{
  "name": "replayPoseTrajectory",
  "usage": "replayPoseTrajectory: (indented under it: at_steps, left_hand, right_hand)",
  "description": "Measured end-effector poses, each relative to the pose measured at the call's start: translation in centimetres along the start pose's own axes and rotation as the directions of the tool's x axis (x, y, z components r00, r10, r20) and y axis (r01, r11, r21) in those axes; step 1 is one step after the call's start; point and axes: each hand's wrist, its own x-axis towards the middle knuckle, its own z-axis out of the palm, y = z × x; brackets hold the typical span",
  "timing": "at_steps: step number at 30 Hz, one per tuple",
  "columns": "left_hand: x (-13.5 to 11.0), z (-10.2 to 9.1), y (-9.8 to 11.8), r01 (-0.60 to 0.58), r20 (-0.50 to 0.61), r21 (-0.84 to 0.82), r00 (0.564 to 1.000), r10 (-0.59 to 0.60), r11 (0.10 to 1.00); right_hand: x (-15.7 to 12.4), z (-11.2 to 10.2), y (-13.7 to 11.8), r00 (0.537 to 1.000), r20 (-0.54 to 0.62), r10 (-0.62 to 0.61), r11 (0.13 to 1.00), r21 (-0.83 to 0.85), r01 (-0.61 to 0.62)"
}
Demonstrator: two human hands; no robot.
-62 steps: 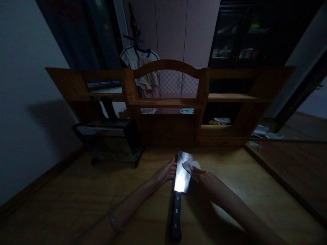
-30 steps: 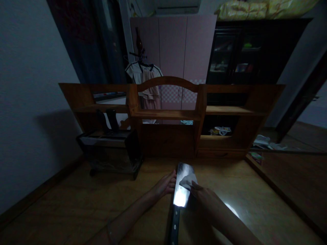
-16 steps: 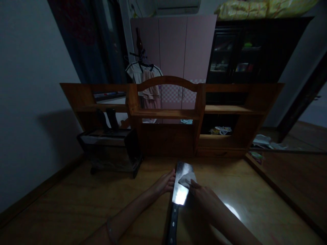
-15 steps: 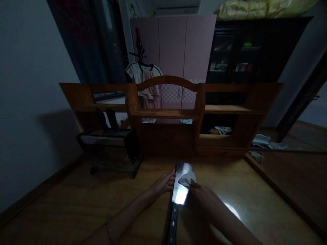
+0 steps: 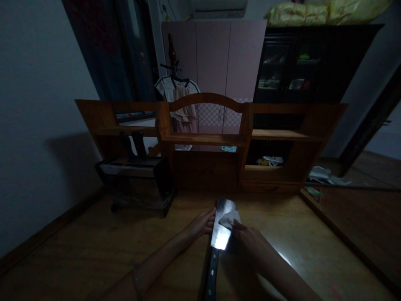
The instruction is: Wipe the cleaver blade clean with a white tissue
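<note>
A cleaver [image 5: 222, 238] with a broad shiny blade and a black riveted handle extends away from me above the wooden desk, handle toward me. My left hand [image 5: 203, 223] grips the blade along its left edge, fingers closed on it. On the blade's right side, my right hand [image 5: 243, 232] pinches a pale cloth [image 5: 229, 218] and presses it to the metal. Part of the cloth is hidden under the fingers.
A black knife block [image 5: 134, 179] with two dark handles upright in it stands at the left of the desk [image 5: 150, 246]. Wooden shelving [image 5: 205, 140] runs along the back. A raised wooden edge [image 5: 341, 238] borders the right side.
Both hands, the cloth and the cleaver keep almost the same positions. The camera view has shifted very slightly.
</note>
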Motion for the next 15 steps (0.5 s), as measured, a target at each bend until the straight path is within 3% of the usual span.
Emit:
replayPoseTrajectory:
  at_steps: [9, 15]
  left_hand:
    - [0.2, -0.2, -0.3, -0.02, 0.023, -0.022, 1.0, 0.021, 1.0]
    - [0.5, -0.5, -0.7, -0.031, 0.032, -0.017, 0.999, 0.032, 0.999]
  right_hand:
    - [-0.3, -0.2, -0.8, 0.999, 0.011, -0.052, 0.998, 0.046, 0.051]
    - [-0.3, 0.2, 0.3, 0.998, 0.023, -0.059, 0.993, 0.1, 0.056]
